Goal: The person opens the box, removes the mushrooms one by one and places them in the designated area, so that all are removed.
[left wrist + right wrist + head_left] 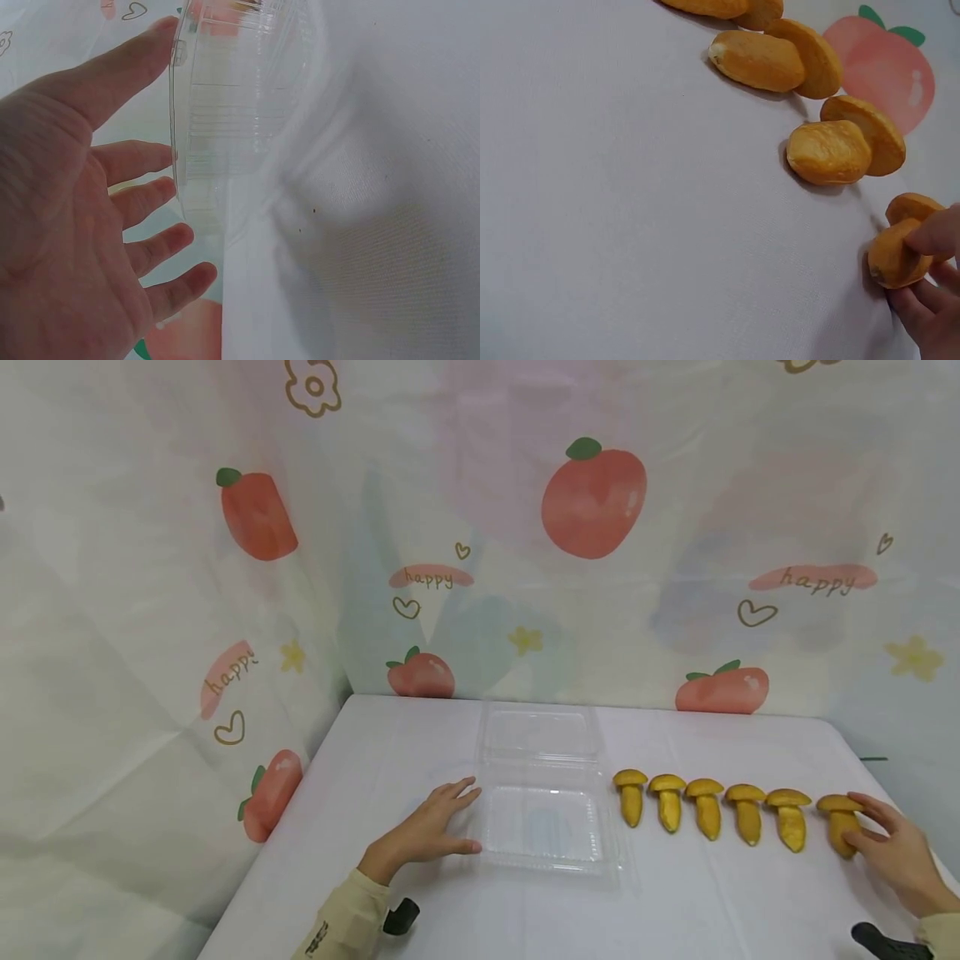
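A clear plastic clamshell box lies unfolded on the table, its lid toward the back wall. My left hand is at the box's left side, fingers spread and fairly straight. In the left wrist view, the thumb and a fingertip meet the rim of the box. With thumb and fingers my right hand pinches the rightmost yellow-brown mushroom. The right wrist view shows the thumb on this mushroom's stem, close over the cloth. Part of its cap is hidden by the hand.
Several matching mushrooms stretch in a row between box and right hand, caps toward the back; the nearest mushroom is just left of the held one. White cloth covers the table. A printed curtain rises behind it.
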Motion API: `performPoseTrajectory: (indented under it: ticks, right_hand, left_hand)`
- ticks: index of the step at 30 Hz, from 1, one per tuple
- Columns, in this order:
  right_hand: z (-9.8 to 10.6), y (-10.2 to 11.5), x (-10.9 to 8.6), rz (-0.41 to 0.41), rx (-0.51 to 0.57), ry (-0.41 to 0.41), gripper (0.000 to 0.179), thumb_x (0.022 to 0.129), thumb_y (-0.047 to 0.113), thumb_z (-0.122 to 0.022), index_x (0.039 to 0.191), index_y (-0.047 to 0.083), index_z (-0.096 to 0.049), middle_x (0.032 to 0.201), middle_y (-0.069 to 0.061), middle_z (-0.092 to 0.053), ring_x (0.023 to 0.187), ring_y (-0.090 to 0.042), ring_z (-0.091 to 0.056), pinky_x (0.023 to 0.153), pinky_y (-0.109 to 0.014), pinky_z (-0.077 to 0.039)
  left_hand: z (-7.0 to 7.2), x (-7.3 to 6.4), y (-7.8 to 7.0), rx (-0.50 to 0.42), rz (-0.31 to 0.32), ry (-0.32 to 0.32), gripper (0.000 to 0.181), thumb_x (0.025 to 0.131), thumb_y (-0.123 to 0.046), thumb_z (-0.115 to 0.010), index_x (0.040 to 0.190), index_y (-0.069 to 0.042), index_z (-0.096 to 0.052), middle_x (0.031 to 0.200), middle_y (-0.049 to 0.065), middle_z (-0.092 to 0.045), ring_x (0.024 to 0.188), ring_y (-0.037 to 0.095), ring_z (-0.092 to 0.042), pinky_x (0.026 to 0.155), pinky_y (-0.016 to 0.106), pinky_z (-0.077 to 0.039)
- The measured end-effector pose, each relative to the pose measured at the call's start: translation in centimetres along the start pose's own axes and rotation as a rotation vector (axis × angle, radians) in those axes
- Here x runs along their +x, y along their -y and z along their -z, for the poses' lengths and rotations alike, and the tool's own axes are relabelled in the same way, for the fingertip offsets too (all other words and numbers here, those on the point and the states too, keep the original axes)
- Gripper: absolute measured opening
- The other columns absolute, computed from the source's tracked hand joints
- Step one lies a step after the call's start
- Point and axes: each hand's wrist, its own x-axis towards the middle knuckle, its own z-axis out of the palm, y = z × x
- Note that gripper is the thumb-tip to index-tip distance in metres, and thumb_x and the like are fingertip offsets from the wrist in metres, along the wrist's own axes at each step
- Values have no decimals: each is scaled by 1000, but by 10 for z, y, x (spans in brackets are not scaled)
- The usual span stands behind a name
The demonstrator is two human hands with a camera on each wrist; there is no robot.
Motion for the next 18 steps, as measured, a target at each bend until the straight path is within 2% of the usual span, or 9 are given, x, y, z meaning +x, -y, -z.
performPoseTrajectory:
  ticks: [8,14,18]
  right_hand:
    - [-5,4,3,-55,-25,4,72,93,-9,-48,157,-7,-15,159,-43,-9,129,-68,-35,50,-9,-40]
    - [-6,13,1,-46,-16,1,73,92,-12,-49,156,-10,-13,157,-45,-10,126,-70,-36,50,-6,-37]
    - [-7,9,1,-56,-1,7,74,92,-10,-49,156,-9,-12,158,-44,-9,127,-70,-36,51,-5,-36]
  left_hand:
    - [0,0,-1,-8,-6,-6,87,88,-40,-79,157,-8,-37,169,11,-24,154,41,-23,119,62,-31]
    - [0,-1,-2,-8,5,-12,88,87,-40,-79,157,-7,-37,169,11,-24,154,41,-23,119,62,-31]
    - [-1,0,-2,-1,4,-13,88,87,-40,-79,157,-7,-37,169,11,-25,153,41,-24,119,62,-31]
